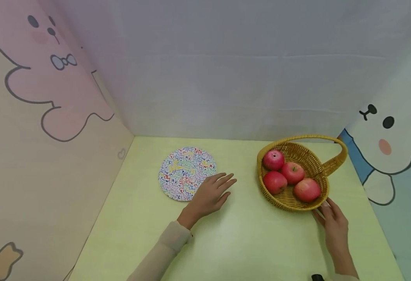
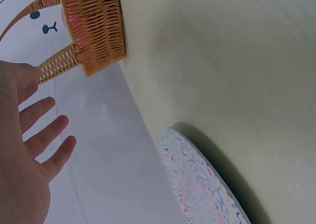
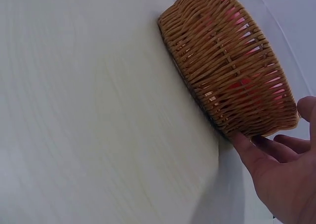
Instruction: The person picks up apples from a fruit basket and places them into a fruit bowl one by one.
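Note:
A round wicker basket (image 1: 289, 205) with a tall looped handle stands at the right of the table. Inside it lie several red apples (image 1: 307, 190). My right hand (image 1: 335, 226) is at the basket's near right side, its fingertips touching the woven wall; in the right wrist view, the fingers (image 3: 249, 152) reach the lower part of that wall. My left hand (image 1: 209, 197) is held out over the table with spread fingers and an empty palm. It overlaps the right edge of a flat round plate (image 1: 180, 175) covered in coloured squiggles.
The pale yellow-green table (image 1: 247, 242) ends at a plain whitish back wall (image 1: 205, 86). Cartoon-printed panels flank it on the left (image 1: 86, 164) and right (image 1: 402, 218). A small black object (image 1: 317, 277) shows at the bottom edge beside the right sleeve.

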`<state>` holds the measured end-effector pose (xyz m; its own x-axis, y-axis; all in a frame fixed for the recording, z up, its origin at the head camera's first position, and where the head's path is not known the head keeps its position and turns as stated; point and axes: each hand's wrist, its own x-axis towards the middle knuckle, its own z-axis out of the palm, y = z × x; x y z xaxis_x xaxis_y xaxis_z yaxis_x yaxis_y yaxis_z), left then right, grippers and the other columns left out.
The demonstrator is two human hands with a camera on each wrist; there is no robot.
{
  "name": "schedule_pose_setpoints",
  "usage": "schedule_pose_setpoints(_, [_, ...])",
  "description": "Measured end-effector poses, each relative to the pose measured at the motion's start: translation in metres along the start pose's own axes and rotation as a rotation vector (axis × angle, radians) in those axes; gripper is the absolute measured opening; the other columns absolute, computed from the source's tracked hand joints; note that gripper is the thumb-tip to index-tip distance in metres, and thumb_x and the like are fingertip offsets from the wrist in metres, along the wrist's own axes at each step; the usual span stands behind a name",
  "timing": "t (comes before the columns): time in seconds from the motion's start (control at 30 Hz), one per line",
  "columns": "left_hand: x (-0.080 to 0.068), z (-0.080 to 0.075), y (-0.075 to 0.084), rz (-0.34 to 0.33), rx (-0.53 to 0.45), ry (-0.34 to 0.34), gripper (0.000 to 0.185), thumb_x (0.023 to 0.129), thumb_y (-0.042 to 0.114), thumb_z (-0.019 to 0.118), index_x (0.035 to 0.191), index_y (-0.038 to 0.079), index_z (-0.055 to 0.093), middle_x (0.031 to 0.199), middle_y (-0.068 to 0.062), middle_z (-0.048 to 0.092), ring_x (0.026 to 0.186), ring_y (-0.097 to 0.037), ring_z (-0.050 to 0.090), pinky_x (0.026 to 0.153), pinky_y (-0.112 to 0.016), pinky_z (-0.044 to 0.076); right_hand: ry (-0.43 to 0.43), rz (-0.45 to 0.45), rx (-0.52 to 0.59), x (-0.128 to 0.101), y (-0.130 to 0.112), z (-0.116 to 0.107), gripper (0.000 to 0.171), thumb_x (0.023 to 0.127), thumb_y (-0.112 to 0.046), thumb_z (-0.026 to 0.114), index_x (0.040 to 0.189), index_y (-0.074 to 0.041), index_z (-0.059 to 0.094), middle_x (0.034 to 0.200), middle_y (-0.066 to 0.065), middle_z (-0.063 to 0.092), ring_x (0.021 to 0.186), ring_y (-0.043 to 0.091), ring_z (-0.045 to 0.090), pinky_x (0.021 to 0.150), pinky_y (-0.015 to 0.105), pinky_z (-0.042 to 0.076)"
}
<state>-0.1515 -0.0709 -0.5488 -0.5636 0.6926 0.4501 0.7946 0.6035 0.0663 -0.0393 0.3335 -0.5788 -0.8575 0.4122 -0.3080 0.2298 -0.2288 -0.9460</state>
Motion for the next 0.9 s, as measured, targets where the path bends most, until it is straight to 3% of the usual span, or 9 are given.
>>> schedule_pose_setpoints(0.33, [0.040,0.009,0.007,0.064,0.086,-0.073,0.048,0.106,0.029,0.059,0.153,0.022,0.052,0.156,0.000,0.056,0.141,-0.023,0.056,0.110,-0.039,0.052,0.022,0.043,-0.001,0.003,-0.006,0.009,0.072,0.108,-0.034,0.053,0.166,-0.006,0.021,0.160,0.007,0.041,0.101,-0.017,0.064,0.081,0.010,0.058])
schedule_pose_setpoints(0.47, [0.056,0.012,0.011,0.090,0.093,-0.088,0.047,0.107,0.030,0.059,0.152,0.021,0.053,0.156,0.000,0.056,0.140,-0.022,0.056,0.109,-0.038,0.053,0.051,0.049,0.026,0.002,-0.008,0.011,0.070,0.107,-0.031,0.055,0.165,-0.005,0.025,0.139,-0.008,0.059,0.099,-0.015,0.065,0.079,0.012,0.059])
schedule_pose_setpoints(0.57, [0.067,0.014,0.015,0.109,0.084,-0.092,0.045,0.106,0.029,0.060,0.150,0.020,0.055,0.155,0.001,0.057,0.138,-0.021,0.057,0.109,-0.037,0.053,0.072,0.067,0.064,0.001,-0.010,0.012,0.070,0.106,-0.030,0.057,0.165,-0.006,0.027,0.122,-0.020,0.064,0.097,-0.014,0.066,0.077,0.014,0.060])
schedule_pose_setpoints(0.63, [0.073,0.015,0.017,0.122,0.079,-0.094,0.045,0.105,0.029,0.062,0.149,0.019,0.056,0.154,0.000,0.058,0.137,-0.021,0.058,0.108,-0.037,0.053,0.087,0.083,0.075,0.001,-0.011,0.014,0.070,0.106,-0.031,0.058,0.165,-0.008,0.029,0.120,-0.021,0.064,0.097,-0.014,0.066,0.076,0.013,0.060])
schedule_pose_setpoints(0.8, [0.087,0.018,0.020,0.133,0.078,-0.107,0.044,0.104,0.030,0.064,0.147,0.023,0.056,0.145,0.001,0.062,0.135,-0.019,0.058,0.107,-0.035,0.054,0.114,0.122,0.082,0.001,-0.012,0.017,0.070,0.105,-0.033,0.058,0.165,-0.011,0.029,0.127,-0.018,0.062,0.096,-0.014,0.066,0.076,0.013,0.060])
schedule_pose_setpoints(0.9, [0.095,0.017,0.022,0.129,0.071,-0.102,0.041,0.104,0.028,0.064,0.144,0.026,0.058,0.137,0.004,0.064,0.132,-0.018,0.058,0.106,-0.035,0.054,0.119,0.148,0.086,0.002,-0.011,0.019,0.069,0.105,-0.033,0.058,0.165,-0.014,0.030,0.143,-0.008,0.058,0.097,-0.015,0.065,0.076,0.013,0.060])
